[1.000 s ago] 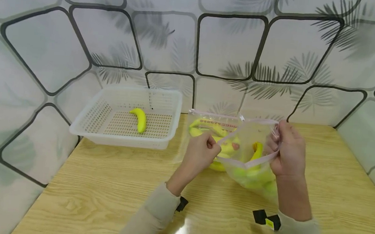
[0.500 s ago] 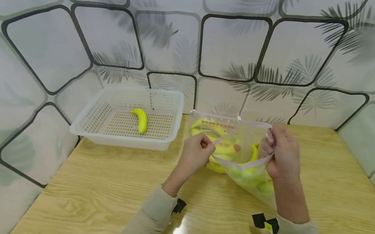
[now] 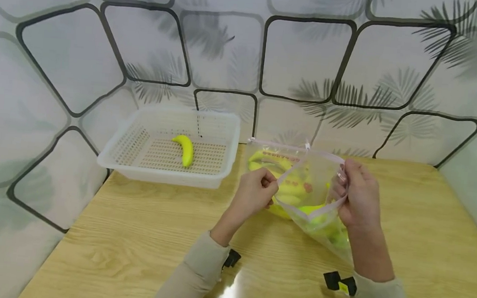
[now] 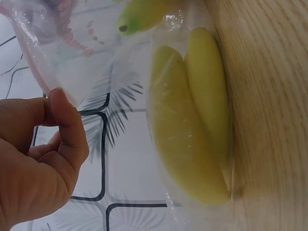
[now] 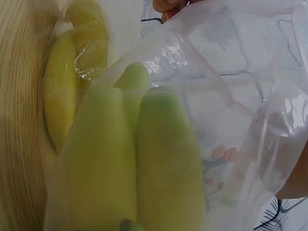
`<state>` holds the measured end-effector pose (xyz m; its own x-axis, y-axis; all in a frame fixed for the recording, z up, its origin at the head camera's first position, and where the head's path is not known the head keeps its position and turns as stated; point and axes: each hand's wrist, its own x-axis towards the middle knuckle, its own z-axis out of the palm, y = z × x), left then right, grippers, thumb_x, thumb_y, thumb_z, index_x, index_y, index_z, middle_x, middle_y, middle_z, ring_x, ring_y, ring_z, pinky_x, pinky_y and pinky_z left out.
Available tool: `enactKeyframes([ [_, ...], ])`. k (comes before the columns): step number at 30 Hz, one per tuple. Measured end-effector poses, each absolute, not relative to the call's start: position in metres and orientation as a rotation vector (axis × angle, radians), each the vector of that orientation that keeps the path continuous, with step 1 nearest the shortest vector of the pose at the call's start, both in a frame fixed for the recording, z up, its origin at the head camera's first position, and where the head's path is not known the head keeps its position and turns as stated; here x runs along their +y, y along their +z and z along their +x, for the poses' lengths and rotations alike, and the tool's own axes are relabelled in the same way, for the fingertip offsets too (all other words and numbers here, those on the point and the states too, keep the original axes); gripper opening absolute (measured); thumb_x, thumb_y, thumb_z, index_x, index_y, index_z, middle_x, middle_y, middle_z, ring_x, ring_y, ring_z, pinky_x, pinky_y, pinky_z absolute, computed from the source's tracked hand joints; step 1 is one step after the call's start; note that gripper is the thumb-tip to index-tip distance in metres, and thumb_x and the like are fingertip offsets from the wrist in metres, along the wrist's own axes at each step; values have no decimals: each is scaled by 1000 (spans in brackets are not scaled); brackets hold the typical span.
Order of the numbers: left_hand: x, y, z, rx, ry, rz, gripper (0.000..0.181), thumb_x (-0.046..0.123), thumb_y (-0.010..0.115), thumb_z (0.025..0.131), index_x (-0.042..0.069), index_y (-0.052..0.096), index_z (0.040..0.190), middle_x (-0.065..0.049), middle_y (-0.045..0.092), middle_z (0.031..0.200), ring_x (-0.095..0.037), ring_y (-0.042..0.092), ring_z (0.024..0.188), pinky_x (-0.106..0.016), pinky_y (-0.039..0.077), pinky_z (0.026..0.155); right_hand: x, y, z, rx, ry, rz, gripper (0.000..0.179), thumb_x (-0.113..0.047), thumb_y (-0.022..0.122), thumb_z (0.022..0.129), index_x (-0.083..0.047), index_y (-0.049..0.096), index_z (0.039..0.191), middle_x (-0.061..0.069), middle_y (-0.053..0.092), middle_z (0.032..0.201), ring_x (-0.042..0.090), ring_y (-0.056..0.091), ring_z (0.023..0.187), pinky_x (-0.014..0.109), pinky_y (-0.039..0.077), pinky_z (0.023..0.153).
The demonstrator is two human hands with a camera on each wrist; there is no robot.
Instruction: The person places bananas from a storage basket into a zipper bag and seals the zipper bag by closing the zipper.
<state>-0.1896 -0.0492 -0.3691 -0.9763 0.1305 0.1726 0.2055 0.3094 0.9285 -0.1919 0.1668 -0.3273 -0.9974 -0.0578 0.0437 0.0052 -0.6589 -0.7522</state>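
A clear plastic zip bag with a pale pink rim stands on the table with its mouth spread wide. Yellow and greenish bananas lie inside it. My left hand pinches the rim on the left, thumb against curled index finger. On the right, my right hand grips the opposite edge, its fingers partly seen through the plastic. Just behind the left hand, more bananas lie under clear plastic with red print; I cannot tell whether this is a separate bag.
A white perforated basket stands at the back left with one yellow banana in it. The wooden table meets a patterned curtain at the back and sides.
Both hands keep their hold on the rim. The right hand has shifted slightly left and down, and the bananas in the bag sit a little lower. The basket's banana stays put.
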Motion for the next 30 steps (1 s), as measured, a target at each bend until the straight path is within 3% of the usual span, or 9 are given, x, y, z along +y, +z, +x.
enactKeyframes([
  [6, -52, -358, -191, -2592, -1643, -417, 14, 6, 52, 97, 2, 65, 97, -5, 63, 75, -26, 66, 59, -25, 51, 48, 167, -328, -192, 1326, -2818, -119, 26, -22, 50, 104, -6, 51, 84, -3, 46, 65, 6, 38, 49, 16, 30, 42],
  [13, -81, -322, -206, -2692, -1289, -430, 17, 6, 52, 97, 3, 68, 98, -7, 67, 86, -11, 55, 61, -21, 45, 57, 166, -328, -191, 1347, -2792, -87, 27, -22, 47, 106, -7, 52, 84, -3, 46, 65, 5, 39, 48, 16, 32, 41],
  [20, -136, -287, -225, -2725, -1401, -249, 20, 13, 48, 99, 4, 66, 101, -16, 67, 90, -29, 65, 70, -28, 50, 54, 164, -327, -190, 1356, -2819, -62, 27, -23, 52, 104, -6, 53, 82, -3, 46, 65, 6, 39, 49, 16, 33, 41],
  [27, -182, -305, -244, -2984, -1056, -76, 26, 9, 41, 99, -2, 59, 115, -19, 62, 108, -19, 51, 70, -33, 44, 65, 161, -327, -188, 1384, -2818, 21, 25, -25, 54, 103, -8, 52, 85, -3, 45, 66, 5, 40, 49, 16, 33, 40],
  [30, -196, -321, -251, -3163, -853, -27, 34, 9, 42, 99, -8, 51, 127, -27, 55, 127, -25, 53, 80, -39, 47, 74, 160, -329, -187, 1404, -2814, 28, 25, -25, 54, 103, -8, 51, 85, -4, 45, 66, 5, 40, 49, 16, 33, 40],
])
